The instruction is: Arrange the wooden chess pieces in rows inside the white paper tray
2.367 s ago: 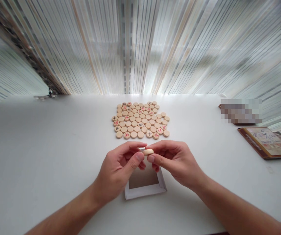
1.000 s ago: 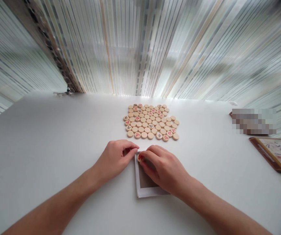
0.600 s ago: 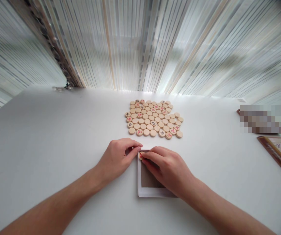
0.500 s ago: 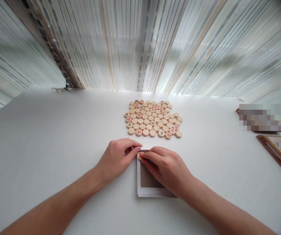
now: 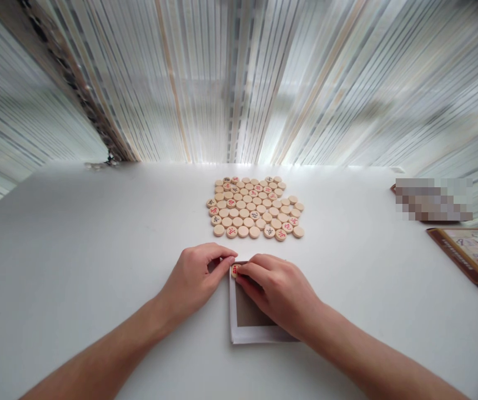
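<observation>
A shallow white cardboard tray (image 5: 236, 332) with a brown floor lies on the white table (image 5: 76, 250) in front of me. A round wooden game piece (image 5: 234, 270) with a red character sits in the tray's far left corner. The fingertips of my right hand (image 5: 278, 294) are curled and pressed on that piece, and the hand covers most of the tray. My left hand (image 5: 195, 280) rests just left of the tray, fingers curled, with its fingertips against the tray's corner beside the piece.
Several round wooden pieces (image 5: 253, 208), some marked red or black, lie packed flat beyond the tray. A brown-edged box lid (image 5: 467, 255) lies at the right edge, with a blurred item (image 5: 432, 199) behind it. Striped curtains hang behind the table.
Both hands came down from holding the piece in the air. The piece now lies in the tray's far left corner under my right fingertips. Over the last second the hands hardly moved.
</observation>
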{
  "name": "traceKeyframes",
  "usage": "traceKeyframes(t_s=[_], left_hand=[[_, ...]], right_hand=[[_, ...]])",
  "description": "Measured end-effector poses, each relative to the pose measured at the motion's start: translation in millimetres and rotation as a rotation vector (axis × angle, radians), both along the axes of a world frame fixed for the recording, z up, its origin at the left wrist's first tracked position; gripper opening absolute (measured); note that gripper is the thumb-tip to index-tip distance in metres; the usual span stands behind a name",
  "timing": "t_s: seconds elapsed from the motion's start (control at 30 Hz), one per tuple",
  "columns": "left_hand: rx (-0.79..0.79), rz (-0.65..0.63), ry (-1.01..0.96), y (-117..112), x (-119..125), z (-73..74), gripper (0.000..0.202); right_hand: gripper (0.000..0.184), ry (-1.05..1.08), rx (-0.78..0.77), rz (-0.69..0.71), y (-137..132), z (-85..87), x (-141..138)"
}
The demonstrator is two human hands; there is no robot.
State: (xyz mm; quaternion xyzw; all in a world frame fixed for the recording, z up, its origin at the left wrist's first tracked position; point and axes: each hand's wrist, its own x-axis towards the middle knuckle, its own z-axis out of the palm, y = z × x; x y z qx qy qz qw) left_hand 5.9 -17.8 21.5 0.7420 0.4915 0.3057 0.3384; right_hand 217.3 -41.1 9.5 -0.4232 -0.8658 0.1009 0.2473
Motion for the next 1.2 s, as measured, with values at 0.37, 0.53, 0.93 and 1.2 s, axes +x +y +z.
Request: traceKeyframes(t_s=[0.37, 0.53, 0.93, 1.2], left_hand=[[0.021, 0.010, 0.019, -2, 1, 3.3, 0.016], [0.058, 0.019, 0.035, -2, 2, 4.6, 0.016], [0.083, 0.046, 0.025, 0, 0, 6.8, 0.019], [0.073, 0.064, 0.032, 2, -4, 5.5, 0.021]], right_hand=[[0.022, -0.024, 0.005, -0.003, -1, 1.1, -1], [0.018, -0.026, 0.007, 0.002, -1, 1.7, 0], [0.015, 0.022, 0.044, 0.008, -5, 6.9, 7], [0.022, 0.253, 0.055, -0.043, 7, 16.4, 22]])
